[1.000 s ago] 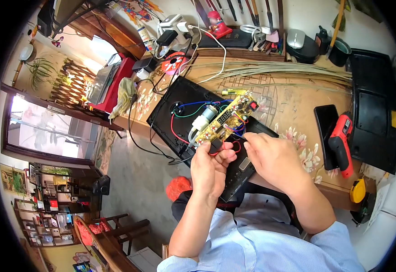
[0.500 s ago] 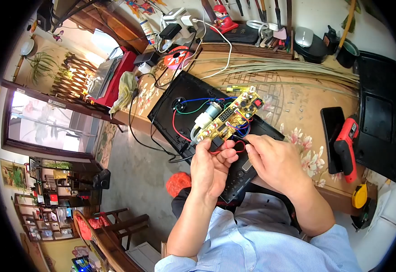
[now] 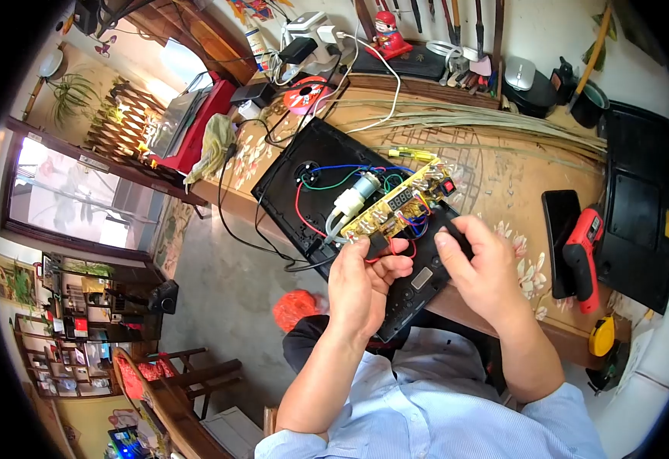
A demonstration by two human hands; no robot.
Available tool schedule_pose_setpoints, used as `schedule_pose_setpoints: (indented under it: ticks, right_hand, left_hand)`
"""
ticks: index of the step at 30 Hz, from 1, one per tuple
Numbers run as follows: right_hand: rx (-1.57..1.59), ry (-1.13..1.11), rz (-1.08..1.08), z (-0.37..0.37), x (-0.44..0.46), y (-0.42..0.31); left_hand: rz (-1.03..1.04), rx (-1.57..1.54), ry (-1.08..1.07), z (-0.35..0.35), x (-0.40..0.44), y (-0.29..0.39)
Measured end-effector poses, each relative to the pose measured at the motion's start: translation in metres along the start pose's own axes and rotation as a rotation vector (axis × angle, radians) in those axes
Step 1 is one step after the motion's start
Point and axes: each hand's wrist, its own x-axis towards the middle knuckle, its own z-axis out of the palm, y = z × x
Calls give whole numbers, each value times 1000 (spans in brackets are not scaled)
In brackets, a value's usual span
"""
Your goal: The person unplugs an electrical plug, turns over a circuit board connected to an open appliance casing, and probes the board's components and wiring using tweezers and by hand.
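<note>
A yellow circuit board (image 3: 396, 203) with a digit display and a red switch is tilted above an open black plastic casing (image 3: 279, 172). My left hand (image 3: 361, 287) holds the board's near end between thumb and fingers, with a red wire loop beside the fingertips. My right hand (image 3: 487, 268) is closed on the casing's right edge, thumb on top and the other fingers partly hidden. A small motor with a white pump head (image 3: 355, 197) lies next to the board. Blue, green and red wires run from it and the board across the casing.
On the right lie a black phone (image 3: 559, 241), a red infrared thermometer (image 3: 584, 256), a black panel (image 3: 641, 206) and a yellow tape measure (image 3: 602, 336). Long thin strips (image 3: 495, 122) stretch along the table's back. A yellow-handled tool (image 3: 411, 154) lies behind the board. Black cables (image 3: 223, 206) hang off the left edge.
My right hand has left the wires by the board and moved right to the casing's edge. The board has tilted more upright in my left hand.
</note>
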Motion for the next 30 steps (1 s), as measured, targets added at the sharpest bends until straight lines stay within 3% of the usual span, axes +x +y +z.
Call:
schedule_pose_setpoints:
  ticks: [7, 13, 19, 30]
  right_hand:
    - [128, 73, 150, -5, 3, 4]
    - [-10, 62, 17, -5, -10, -2]
    - [-473, -11, -330, 14, -25, -2]
    - [-563, -78, -335, 21, -17, -3]
  left_hand:
    - [56, 73, -139, -1, -10, 1]
    - [73, 98, -186, -4, -13, 0]
    - [97, 144, -171, -4, -15, -2]
    - [155, 149, -143, -5, -14, -4]
